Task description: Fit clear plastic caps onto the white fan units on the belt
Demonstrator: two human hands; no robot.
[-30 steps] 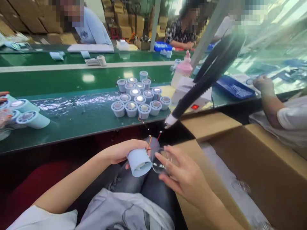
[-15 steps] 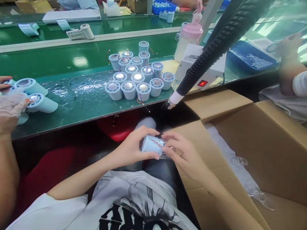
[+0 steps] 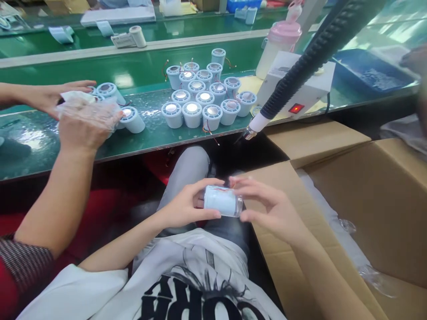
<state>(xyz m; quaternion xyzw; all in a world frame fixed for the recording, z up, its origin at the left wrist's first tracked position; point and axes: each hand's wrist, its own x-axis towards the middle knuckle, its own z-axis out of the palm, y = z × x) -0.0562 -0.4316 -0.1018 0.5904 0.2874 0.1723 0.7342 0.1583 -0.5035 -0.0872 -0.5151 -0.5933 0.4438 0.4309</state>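
Observation:
Over my lap, my left hand [image 3: 187, 204] is closed round a light blue cylindrical housing [image 3: 219, 201] lying on its side. Thin red wires [image 3: 224, 189] run along its upper side. A clear plastic cap [image 3: 239, 206] covers its right end. My right hand [image 3: 271, 206] curls round that end, thumb below and fingertips above beside the wires; the fingers are slightly blurred. Several similar light blue housings [image 3: 191, 114] stand upright on the green bench [image 3: 150, 138] ahead, some with loose wires.
A co-worker's gloved hand [image 3: 90, 115] handles housings at the left. A black hose with a metal nozzle [image 3: 247, 133] hangs before a white box with a lit red switch [image 3: 296, 108]. At my right is an open cardboard box [image 3: 370, 191] holding clear caps [image 3: 376, 280]. A pink-lidded bottle [image 3: 278, 44] stands behind.
The view has shifted, and the co-worker's hands and housings have come further in from the left. The housing in my hands has turned, its wires now nearer the top edge. My right fingers have spread slightly.

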